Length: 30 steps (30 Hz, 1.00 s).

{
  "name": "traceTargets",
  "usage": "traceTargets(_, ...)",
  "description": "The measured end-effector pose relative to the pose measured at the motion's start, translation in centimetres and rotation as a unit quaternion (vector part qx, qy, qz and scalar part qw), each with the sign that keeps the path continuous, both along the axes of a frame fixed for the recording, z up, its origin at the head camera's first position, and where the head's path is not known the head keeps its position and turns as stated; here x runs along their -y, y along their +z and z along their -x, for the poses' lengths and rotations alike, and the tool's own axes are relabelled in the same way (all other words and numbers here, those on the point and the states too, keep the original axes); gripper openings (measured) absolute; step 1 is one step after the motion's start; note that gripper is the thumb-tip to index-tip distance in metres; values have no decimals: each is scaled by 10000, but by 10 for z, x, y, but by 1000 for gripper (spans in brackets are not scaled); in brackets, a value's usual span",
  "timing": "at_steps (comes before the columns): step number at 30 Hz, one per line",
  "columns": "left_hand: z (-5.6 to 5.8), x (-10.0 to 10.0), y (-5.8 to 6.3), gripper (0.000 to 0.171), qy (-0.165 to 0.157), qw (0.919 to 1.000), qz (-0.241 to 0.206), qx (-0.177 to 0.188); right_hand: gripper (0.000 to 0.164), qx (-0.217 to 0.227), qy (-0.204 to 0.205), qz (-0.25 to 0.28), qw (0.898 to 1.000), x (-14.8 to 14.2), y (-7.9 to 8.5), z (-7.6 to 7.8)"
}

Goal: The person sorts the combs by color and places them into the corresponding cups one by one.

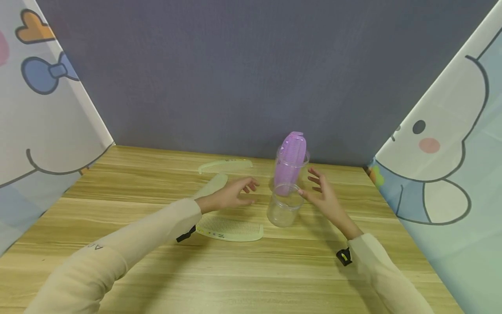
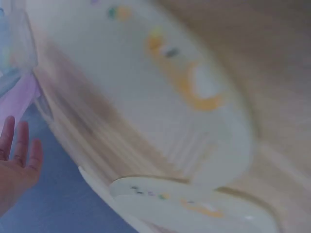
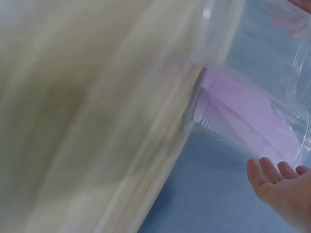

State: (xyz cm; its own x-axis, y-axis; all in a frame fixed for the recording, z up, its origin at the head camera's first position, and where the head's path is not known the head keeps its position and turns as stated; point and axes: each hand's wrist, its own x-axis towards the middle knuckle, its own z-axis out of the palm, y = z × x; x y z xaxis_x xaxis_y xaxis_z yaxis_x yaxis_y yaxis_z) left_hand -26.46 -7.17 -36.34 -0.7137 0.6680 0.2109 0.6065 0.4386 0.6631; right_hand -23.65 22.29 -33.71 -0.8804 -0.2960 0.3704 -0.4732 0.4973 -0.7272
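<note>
My left hand (image 1: pixel 235 193) hovers over the table with fingers loosely bent and nothing in them. It is close to a pale green comb (image 1: pixel 211 184), partly hidden behind the wrist. Another pale comb (image 1: pixel 231 230) lies nearer the front, teeth facing away, and a third (image 1: pixel 225 164) lies farther back. My right hand (image 1: pixel 323 197) is beside a clear plastic cup (image 1: pixel 283 214), thumb tip right at its rim and fingers spread. Behind that cup, purple combs (image 1: pixel 289 161) stand in a second clear cup (image 1: pixel 305 162). In the left wrist view, a pale comb (image 2: pixel 121 63) looms large and blurred.
The wood-grain table (image 1: pixel 243 279) ends at a dark grey panel (image 1: pixel 235 78) at the back. Cartoon-printed cloths line the left side (image 1: pixel 51 126) and the right side (image 1: pixel 470 244). Black wrist straps (image 1: pixel 344 256) show at the sleeves.
</note>
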Motion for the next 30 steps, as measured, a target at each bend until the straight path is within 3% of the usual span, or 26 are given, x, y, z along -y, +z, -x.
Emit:
traceTargets(5, -14, 10, -4, 51, -208, 9990, 235, 313, 69, -240, 205, -32, 9995, -4, -19, 1)
traceTargets(10, -27, 18, -7, 54, -355, 9967, 627, 362, 67, -272, 576, -170, 9978, -1, -27, -3)
traceTargets(19, -47, 21, -12, 53, -685, 9913, 1037, 426, 73, -52, 935, -269, 9952, 5, -31, -7)
traceTargets(30, -56, 22, -14, 55, -585, 9896, 1295, 212, 76, 54, 1014, -48, 9948, 7, -33, -8)
